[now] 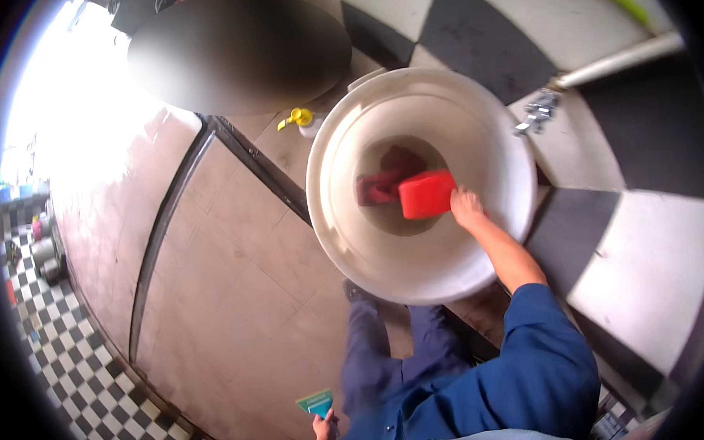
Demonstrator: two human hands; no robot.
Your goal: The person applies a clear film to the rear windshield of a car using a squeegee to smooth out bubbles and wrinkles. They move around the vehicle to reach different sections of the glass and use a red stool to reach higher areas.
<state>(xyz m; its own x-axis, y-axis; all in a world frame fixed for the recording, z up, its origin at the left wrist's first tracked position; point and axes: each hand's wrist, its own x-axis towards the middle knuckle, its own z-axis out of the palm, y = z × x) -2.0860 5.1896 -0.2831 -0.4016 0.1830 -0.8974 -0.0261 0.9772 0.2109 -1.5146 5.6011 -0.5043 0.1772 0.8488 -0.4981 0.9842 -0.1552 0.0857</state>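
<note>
My right hand [466, 207] reaches over the rim of a large white plastic barrel [333, 221] and grips a red plastic dipper [427, 194] by its handle. The dipper hangs inside the barrel, over some dark red cloth [378, 186] at the bottom. Whether the dipper touches the cloth, I cannot tell. Low in the view, away from the barrel, my left hand [326, 429] is closed on a small flat green and teal thing [317, 403] that looks like a packet. Its exact kind is too small to make out.
A bottle with a yellow spray head [296, 119] stands on the floor beside the barrel. At the right, a metal tap [538, 111] juts from the black and white tiled wall [633, 264]. A dark channel [162, 227] crosses the brownish floor [238, 294].
</note>
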